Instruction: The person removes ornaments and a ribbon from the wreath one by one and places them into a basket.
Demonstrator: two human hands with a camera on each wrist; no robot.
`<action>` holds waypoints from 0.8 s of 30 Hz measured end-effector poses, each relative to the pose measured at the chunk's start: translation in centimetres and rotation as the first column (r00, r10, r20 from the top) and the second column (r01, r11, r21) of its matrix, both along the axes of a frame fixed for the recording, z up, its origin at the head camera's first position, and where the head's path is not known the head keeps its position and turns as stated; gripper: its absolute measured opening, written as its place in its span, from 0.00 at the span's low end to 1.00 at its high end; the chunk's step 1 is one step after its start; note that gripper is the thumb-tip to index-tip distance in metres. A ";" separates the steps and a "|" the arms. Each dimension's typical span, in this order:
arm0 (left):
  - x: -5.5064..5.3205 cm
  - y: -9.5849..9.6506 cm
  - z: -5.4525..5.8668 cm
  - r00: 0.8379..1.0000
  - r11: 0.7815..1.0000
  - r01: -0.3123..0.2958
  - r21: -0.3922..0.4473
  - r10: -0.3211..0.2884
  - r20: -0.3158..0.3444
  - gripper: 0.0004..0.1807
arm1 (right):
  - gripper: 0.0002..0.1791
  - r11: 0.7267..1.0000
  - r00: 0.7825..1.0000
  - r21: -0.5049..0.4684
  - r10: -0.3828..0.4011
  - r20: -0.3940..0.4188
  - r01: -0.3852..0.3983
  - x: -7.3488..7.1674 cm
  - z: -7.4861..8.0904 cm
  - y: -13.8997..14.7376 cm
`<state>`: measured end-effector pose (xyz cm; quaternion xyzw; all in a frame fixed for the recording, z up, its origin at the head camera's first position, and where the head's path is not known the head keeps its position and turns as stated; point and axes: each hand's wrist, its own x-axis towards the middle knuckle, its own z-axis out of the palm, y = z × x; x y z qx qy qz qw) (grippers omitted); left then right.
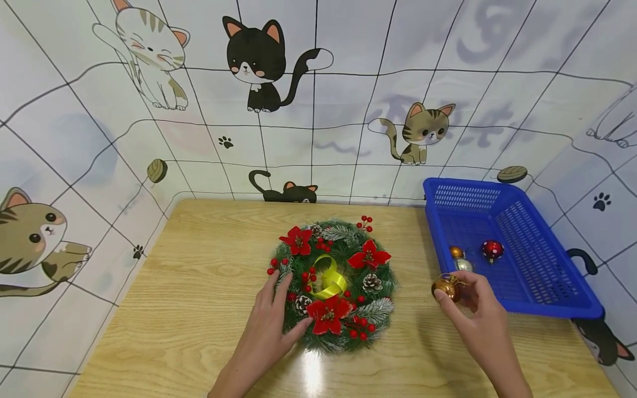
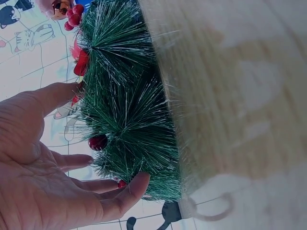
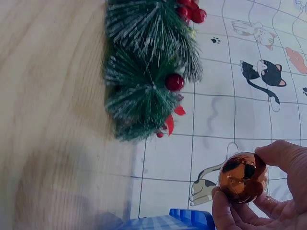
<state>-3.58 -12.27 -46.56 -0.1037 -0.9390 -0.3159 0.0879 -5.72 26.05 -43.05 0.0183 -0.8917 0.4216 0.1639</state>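
Observation:
A green Christmas wreath [image 1: 343, 229] with red poinsettias, berries and pinecones lies flat on the wooden table. Inside its ring sits a curl of yellow ribbon [image 1: 332, 282]. My left hand [image 1: 266, 323] rests at the wreath's left side, fingers spread and loosely bent over the greenery; the left wrist view shows them along the needles. To the right of the wreath, my right hand [image 1: 475, 309] pinches a shiny copper-gold bauble [image 1: 446, 288] between thumb and fingers, by the near left corner of the blue basket. The right wrist view shows the bauble [image 3: 243, 178] held above table level.
The blue plastic basket [image 1: 549, 309] stands at the right of the table [image 1: 199, 265]. In it lie a red bauble with white dots [image 1: 492, 250], a small orange-gold ball [image 1: 455, 251] and a silvery bauble [image 1: 464, 265]. A cat-patterned cloth [image 1: 343, 99] hangs behind and at both sides.

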 end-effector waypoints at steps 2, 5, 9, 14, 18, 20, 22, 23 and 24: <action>0.0 0.0 0.0 1.000 1.000 -0.002 0.001 0.002 0.001 0.52 | 0.28 1.000 1.000 0.005 -0.014 0.000 0.014 -0.1 0.1 0.3; 0.0 0.0 -0.1 1.000 1.000 -0.007 -0.005 0.007 -0.004 0.53 | 0.28 1.000 1.000 0.004 -0.025 0.007 0.025 -0.1 0.1 0.6; 0.0 0.0 -0.2 1.000 1.000 -0.012 -0.010 0.011 -0.011 0.55 | 0.28 0.999 0.999 0.000 -0.033 0.017 0.033 -0.2 0.2 0.9; -0.1 0.1 -0.3 1.000 1.000 -0.015 -0.013 0.015 -0.013 0.56 | 0.28 0.999 0.999 0.001 -0.043 0.026 0.043 -0.4 0.3 1.2; -0.1 0.1 -0.3 1.000 1.000 -0.014 -0.015 0.014 -0.007 0.56 | 0.29 0.999 0.998 0.006 -0.054 0.041 0.054 -0.4 0.6 1.6; -0.1 0.1 -0.3 1.000 1.000 -0.012 -0.013 0.012 -0.008 0.56 | 0.29 0.998 0.997 0.007 -0.058 0.046 0.058 -0.5 0.6 1.9; -0.1 0.0 -0.4 1.000 1.000 -0.010 -0.013 0.010 -0.010 0.55 | 0.29 0.998 0.997 0.006 -0.060 0.043 0.060 -0.5 0.5 2.2; -0.1 0.0 -0.4 1.000 1.000 -0.011 -0.013 0.010 -0.012 0.55 | 0.29 0.998 0.997 0.003 -0.060 0.042 0.060 -0.6 0.5 2.3; -0.1 0.0 -0.4 1.000 1.000 -0.010 -0.013 0.010 -0.013 0.55 | 0.29 0.998 0.997 0.000 -0.060 0.045 0.060 -0.6 0.5 2.4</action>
